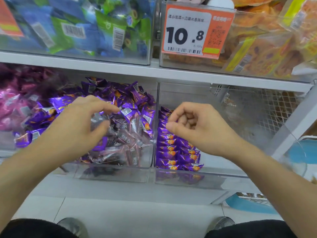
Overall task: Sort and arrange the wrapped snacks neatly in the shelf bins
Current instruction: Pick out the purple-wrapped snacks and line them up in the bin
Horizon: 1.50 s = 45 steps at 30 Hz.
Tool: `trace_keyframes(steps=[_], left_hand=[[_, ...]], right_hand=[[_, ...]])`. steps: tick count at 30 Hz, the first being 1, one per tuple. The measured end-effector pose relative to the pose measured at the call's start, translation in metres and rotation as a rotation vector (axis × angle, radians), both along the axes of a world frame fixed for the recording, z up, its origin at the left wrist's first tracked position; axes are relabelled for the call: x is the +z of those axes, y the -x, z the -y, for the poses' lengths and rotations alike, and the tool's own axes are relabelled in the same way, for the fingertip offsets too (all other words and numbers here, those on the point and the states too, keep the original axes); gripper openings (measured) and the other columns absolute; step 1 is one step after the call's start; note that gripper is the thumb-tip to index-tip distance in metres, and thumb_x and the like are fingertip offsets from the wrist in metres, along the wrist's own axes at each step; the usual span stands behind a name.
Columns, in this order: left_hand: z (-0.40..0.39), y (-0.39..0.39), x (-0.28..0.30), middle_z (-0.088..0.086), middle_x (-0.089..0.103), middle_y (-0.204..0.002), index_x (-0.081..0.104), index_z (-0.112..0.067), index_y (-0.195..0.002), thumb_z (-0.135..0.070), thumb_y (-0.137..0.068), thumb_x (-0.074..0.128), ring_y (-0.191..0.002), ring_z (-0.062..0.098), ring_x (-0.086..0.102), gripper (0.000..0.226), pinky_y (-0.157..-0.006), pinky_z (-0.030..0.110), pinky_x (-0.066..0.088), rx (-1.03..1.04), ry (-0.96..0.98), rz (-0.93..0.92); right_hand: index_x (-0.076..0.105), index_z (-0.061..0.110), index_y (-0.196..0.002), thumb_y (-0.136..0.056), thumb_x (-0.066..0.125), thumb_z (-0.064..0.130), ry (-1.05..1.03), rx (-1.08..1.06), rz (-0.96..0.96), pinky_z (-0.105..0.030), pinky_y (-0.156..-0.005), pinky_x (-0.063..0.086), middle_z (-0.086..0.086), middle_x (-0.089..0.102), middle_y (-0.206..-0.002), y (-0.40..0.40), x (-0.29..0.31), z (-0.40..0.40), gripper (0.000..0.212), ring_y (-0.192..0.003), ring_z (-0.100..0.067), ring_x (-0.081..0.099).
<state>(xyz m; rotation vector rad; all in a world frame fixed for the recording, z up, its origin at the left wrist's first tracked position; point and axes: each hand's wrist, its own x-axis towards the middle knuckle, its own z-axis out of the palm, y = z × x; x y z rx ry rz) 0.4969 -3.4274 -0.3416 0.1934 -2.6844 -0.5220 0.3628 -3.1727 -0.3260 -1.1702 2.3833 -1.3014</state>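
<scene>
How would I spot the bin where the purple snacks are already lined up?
Find the orange price tag reading 10.8 on the upper shelf. Directly below sits a clear bin under the right hand. Its purple packets lie in a tidy row, unlike the jumbled heap next door.

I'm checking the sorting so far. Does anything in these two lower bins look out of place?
Yes. The left bin holds a jumbled heap mixing purple snacks with dark clear-wrapped ones; the right bin's purple packs lie in neat rows.

Orange price tag (197, 30), grey shoes (72, 226)
</scene>
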Motion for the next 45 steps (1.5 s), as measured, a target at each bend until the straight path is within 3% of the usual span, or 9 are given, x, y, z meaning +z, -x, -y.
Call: trace_keyframes(steps=[3, 8, 11, 16, 24, 31, 37, 41, 45], left_hand=[[0.03, -0.015, -0.003, -0.001, 0.057, -0.104, 0.066, -0.03, -0.119, -0.055, -0.073, 0.057, -0.103, 0.03, 0.051, 0.053, -0.096, 0.048, 0.042, 0.071, 0.124, 0.167], [0.046, -0.031, -0.025, -0.013, 0.053, -0.113, 0.061, -0.032, -0.125, -0.045, -0.078, 0.076, -0.111, 0.011, 0.043, 0.051, -0.089, 0.019, 0.029, -0.029, 0.114, 0.38], [0.054, -0.033, -0.033, -0.015, 0.056, -0.108, 0.065, -0.031, -0.12, -0.036, -0.077, 0.08, -0.105, 0.008, 0.043, 0.045, -0.087, 0.016, 0.032, -0.046, 0.043, 0.296], [0.059, -0.032, -0.034, -0.02, 0.062, -0.087, 0.069, -0.027, -0.111, -0.005, -0.079, 0.074, -0.09, 0.002, 0.053, 0.04, -0.084, 0.024, 0.047, 0.055, -0.078, 0.078], [0.057, -0.038, -0.024, -0.015, 0.062, -0.078, 0.073, -0.031, -0.095, -0.003, -0.082, 0.073, -0.081, 0.006, 0.054, 0.031, -0.075, 0.013, 0.043, 0.11, -0.198, -0.222], [0.048, -0.035, -0.015, -0.008, 0.073, -0.083, 0.063, -0.021, -0.091, -0.016, -0.092, 0.064, -0.075, 0.01, 0.068, 0.006, -0.068, 0.025, 0.051, 0.198, -0.632, -0.317], [0.021, -0.022, -0.01, 0.01, 0.069, -0.066, 0.061, -0.008, -0.099, -0.022, -0.094, 0.061, -0.059, 0.025, 0.06, 0.015, -0.067, 0.043, 0.053, 0.136, -1.058, -0.254], [-0.005, -0.008, -0.006, 0.012, 0.057, -0.06, 0.066, -0.011, -0.099, -0.032, -0.087, 0.066, -0.057, 0.021, 0.05, 0.024, -0.064, 0.035, 0.046, 0.084, -1.106, -0.197], [-0.032, -0.001, -0.001, 0.01, 0.074, -0.077, 0.074, -0.012, -0.093, -0.039, -0.076, 0.067, -0.065, 0.023, 0.062, 0.034, -0.063, 0.029, 0.054, 0.025, -1.176, -0.166]], right_hand=[[0.068, 0.018, -0.088, -0.085, 0.074, 0.018, 0.04, 0.18, -0.126, -0.017, -0.059, 0.043, 0.003, 0.062, -0.067, -0.032, 0.001, 0.046, 0.007, -0.056, -0.005, 0.051], [0.056, 0.02, -0.123, -0.089, 0.067, 0.042, -0.415, 0.319, -0.471, -0.032, -0.089, 0.045, 0.002, 0.05, -0.107, -0.033, -0.021, 0.108, 0.042, -0.097, -0.013, 0.05], [0.054, 0.02, -0.128, -0.088, 0.066, 0.042, -0.458, 0.291, -0.47, -0.04, -0.095, 0.045, -0.001, 0.052, -0.113, -0.03, -0.029, 0.13, 0.047, -0.109, -0.021, 0.051], [0.065, 0.018, -0.107, -0.085, 0.072, 0.046, -0.46, 0.226, -0.363, -0.033, -0.084, 0.051, 0.003, 0.067, -0.097, -0.036, -0.031, 0.155, 0.036, -0.091, -0.016, 0.058], [0.068, 0.016, -0.095, -0.081, 0.076, 0.034, -0.507, 0.18, -0.298, -0.037, -0.078, 0.054, -0.007, 0.067, -0.088, -0.046, -0.049, 0.172, 0.025, -0.085, -0.027, 0.064], [0.062, 0.025, -0.092, -0.09, 0.069, 0.031, -0.273, 0.085, -0.046, -0.016, -0.056, 0.043, 0.007, 0.061, -0.07, -0.022, -0.007, 0.135, 0.01, -0.055, -0.001, 0.055], [0.056, 0.004, -0.106, -0.094, 0.061, 0.014, 0.081, 0.071, 0.478, -0.036, -0.049, 0.055, -0.012, 0.07, -0.081, -0.022, 0.017, 0.081, 0.016, -0.06, -0.026, 0.07], [0.067, 0.009, -0.109, -0.084, 0.066, 0.019, 0.18, 0.057, 0.571, -0.03, -0.042, 0.054, -0.015, 0.071, -0.077, -0.021, 0.029, 0.052, 0.027, -0.062, -0.03, 0.072], [0.076, 0.012, -0.1, -0.077, 0.069, 0.017, 0.298, 0.038, 0.558, -0.03, -0.048, 0.058, -0.015, 0.075, -0.087, -0.016, 0.027, 0.031, 0.025, -0.075, -0.034, 0.075]])
